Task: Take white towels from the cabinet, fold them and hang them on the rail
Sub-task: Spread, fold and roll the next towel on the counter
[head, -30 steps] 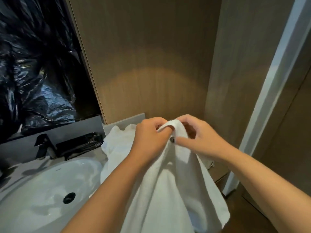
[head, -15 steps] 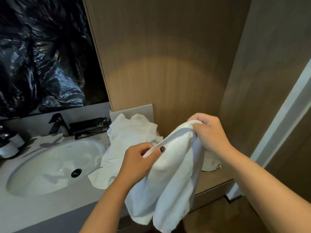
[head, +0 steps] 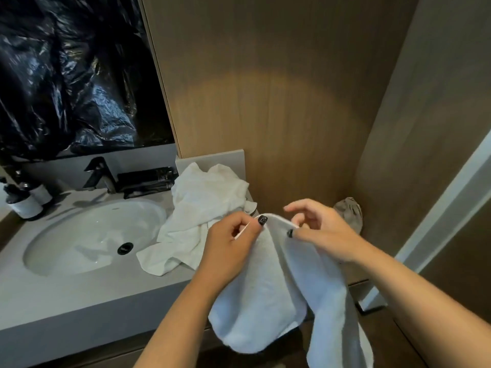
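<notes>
- White towel (head: 268, 285), soft and floppy, light I'd guess; best held by its top edge.
- Left hand (head: 228, 251) pinches that edge; right hand (head: 322, 232) thumb-pinches it, other fingers loose.

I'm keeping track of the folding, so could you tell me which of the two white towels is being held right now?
The towel in front, hanging below the left hand and right hand, which pinch its top edge. The crumpled towel lies untouched on the counter beside the sink.
</notes>
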{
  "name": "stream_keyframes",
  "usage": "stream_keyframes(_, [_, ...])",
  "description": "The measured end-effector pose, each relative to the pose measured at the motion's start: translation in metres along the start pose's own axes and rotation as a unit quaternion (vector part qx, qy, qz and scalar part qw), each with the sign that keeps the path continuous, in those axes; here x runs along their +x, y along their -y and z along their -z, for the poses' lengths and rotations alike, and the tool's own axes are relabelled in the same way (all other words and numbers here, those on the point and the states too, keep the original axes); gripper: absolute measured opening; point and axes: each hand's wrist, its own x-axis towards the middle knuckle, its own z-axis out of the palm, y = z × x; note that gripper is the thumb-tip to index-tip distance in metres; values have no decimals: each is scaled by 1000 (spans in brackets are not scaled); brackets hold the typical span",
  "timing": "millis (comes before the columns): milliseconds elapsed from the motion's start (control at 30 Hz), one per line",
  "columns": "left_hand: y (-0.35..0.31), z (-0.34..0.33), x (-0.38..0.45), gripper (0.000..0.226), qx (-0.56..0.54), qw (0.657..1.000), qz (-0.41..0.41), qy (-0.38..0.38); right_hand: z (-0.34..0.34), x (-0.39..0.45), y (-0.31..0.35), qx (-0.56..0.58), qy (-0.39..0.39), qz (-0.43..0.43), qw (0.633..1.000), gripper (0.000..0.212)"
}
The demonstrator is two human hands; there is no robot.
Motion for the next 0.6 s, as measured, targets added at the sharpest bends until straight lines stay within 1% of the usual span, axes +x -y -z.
stream_keyframes(33, [-3, -2, 2, 19, 9, 999, -12, 30, -12, -1, -6, -32, 17, 7, 999, 52])
stream_keyframes(67, [-5, -3, 2, 18, 24, 997, -18, 66, -24, -2, -9, -60, 25, 22, 998, 52])
stream_keyframes(100, [-4, -3, 2, 18, 39, 995, -17, 95, -36, -1, -11, -66, 30, 37, 997, 46])
stream_keyframes(133, [-3, -1, 2, 19, 48, 993, -12, 108, -47, 0, -12, -53, 29, 41, 997, 36])
stream_keyframes(200, [4, 10, 2, 19, 39, 995, 4, 89, -63, 3, -8, -10, 9, 30, 999, 18])
stream_keyframes(267, [10, 27, 0, 15, 25, 997, 29, 61, -72, 7, -3, 6, -6, 25, 1000, 12])
stream_keyframes(367, [26, 53, -5, 9, 59, 995, 58, 57, -80, 14, 1, -20, 5, 32, 999, 16])
stream_keyframes(433, [40, 65, -10, 7, 93, 991, 69, 63, -84, 20, 1, -39, -6, 41, 998, 17])
stream_keyframes(500, [56, 73, -17, 8, 120, 988, 73, 69, -87, 26, 1, -36, -41, 49, 997, 15])
stream_keyframes(600, [75, 79, -27, 18, 138, 985, 86, 65, -84, 34, 3, -55, -102, 60, 991, 11])
